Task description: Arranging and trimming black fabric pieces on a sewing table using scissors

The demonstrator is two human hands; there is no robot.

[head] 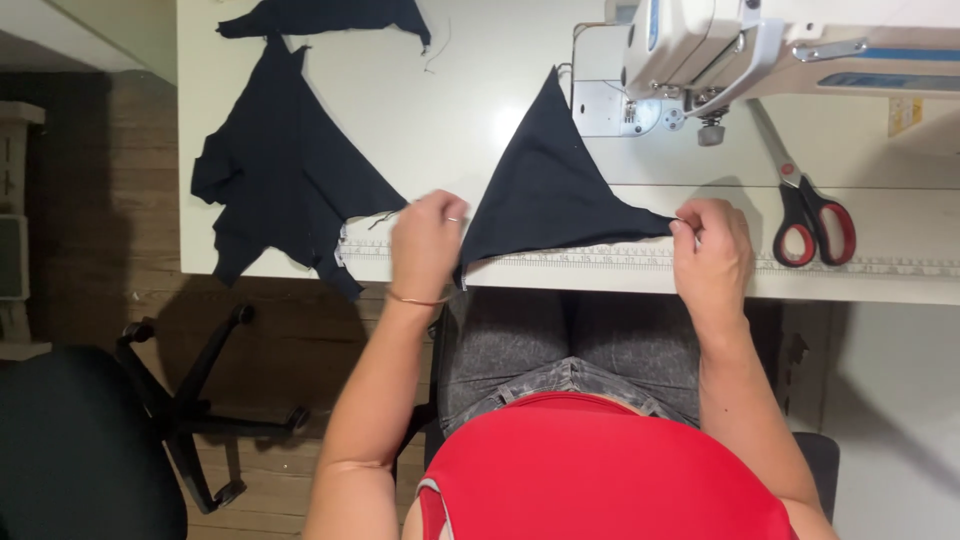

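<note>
left hand (427, 243) fingers pinch lower left corner of black triangular cloth (547, 195) | right hand (712, 250) fingers pinch its right tip | cloth lies flat on white table (460, 90) at near edge, apex toward sewing machine (700, 50) | red-handled scissors (815, 215) right | black fabric scraps (285, 165) left

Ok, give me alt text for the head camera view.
Left hand and right hand pinch the bottom corners of a black fabric triangle at the white table's edge. Sewing machine, scissors and black fabric scraps lie around.
</note>
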